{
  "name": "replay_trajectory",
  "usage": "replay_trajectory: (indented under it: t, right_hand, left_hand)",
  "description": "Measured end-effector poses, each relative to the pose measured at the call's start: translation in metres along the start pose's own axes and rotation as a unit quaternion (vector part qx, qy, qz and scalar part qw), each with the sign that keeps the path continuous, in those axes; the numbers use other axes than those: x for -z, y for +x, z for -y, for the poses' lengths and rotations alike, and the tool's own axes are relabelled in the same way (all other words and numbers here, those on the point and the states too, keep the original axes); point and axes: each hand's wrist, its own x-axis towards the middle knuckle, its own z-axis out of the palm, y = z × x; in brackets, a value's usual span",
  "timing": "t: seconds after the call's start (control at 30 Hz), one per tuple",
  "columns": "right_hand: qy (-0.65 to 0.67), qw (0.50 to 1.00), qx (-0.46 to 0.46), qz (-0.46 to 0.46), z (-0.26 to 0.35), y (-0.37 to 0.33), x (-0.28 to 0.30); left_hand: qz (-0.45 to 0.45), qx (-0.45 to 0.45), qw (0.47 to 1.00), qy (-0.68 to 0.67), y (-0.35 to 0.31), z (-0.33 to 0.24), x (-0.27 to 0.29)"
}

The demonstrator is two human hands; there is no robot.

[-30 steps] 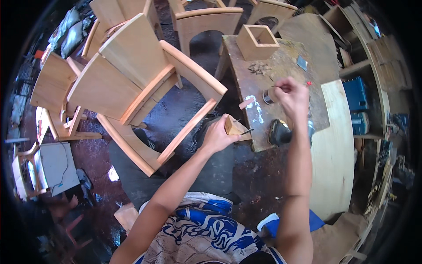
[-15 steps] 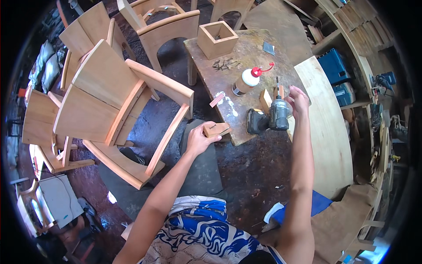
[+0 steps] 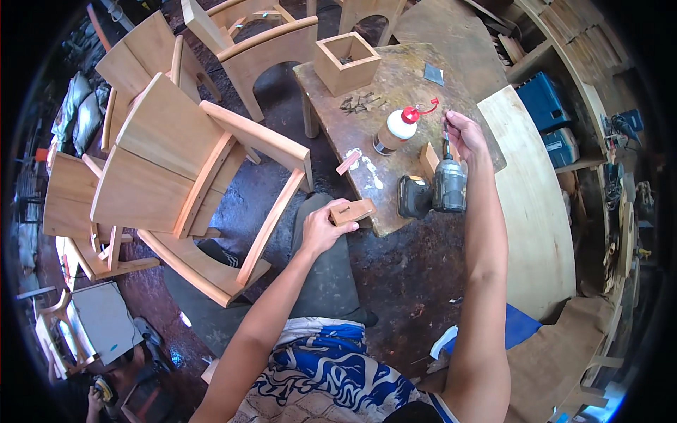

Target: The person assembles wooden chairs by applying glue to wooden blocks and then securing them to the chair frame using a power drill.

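Observation:
Between the fingers and thumb of my left hand [image 3: 323, 227] is a small wooden block [image 3: 354, 211] with a dark mark or small piece on its face; I cannot tell which. It sits just off the near left edge of a low worn table [image 3: 405, 77]. My right hand [image 3: 467, 135] is closed at the tip of the long bit of a cordless driver [image 3: 448, 187], which lies on the table with its battery to the left. Whether a screw is in those fingers is too small to see. Behind the driver is a wooden offcut [image 3: 428, 161], partly hidden.
On the table are a red-capped glue bottle [image 3: 400, 132], loose screws [image 3: 361, 103], a square wooden box [image 3: 347, 70], a sanding scrap [image 3: 434, 74] and white glue smears. A wooden chair [image 3: 169, 155] stands close left. Lower left, another person's hand [image 3: 95, 402] is near a tool.
My right hand has moved up and left to the driver's bit tip, its fingers closing there. The block in my left hand has turned, showing its face more squarely.

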Motion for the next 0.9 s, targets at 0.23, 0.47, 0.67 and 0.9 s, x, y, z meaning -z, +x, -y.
replay_trajectory:
  t: [0.23,0.47,0.67,0.9]
  right_hand:
    - [-0.009,0.999,-0.007,0.038,0.002,0.004,0.006]
    - [-0.008,0.997,-0.019,0.079,0.005,-0.004,0.001]
    - [0.079,0.99,-0.084,0.084,-0.01,-0.013,0.007]
    - [-0.059,0.991,0.115,0.035,-0.075,-0.104,0.035]
  left_hand:
    - [0.003,-0.002,1.0,0.012,0.001,0.0,0.0]
    - [0.006,0.001,1.0,-0.004,-0.002,0.001,0.002]
    - [0.008,-0.008,1.0,0.014,-0.005,-0.005,0.003]
    - [-0.015,-0.083,0.995,0.055,-0.01,0.002,0.005]
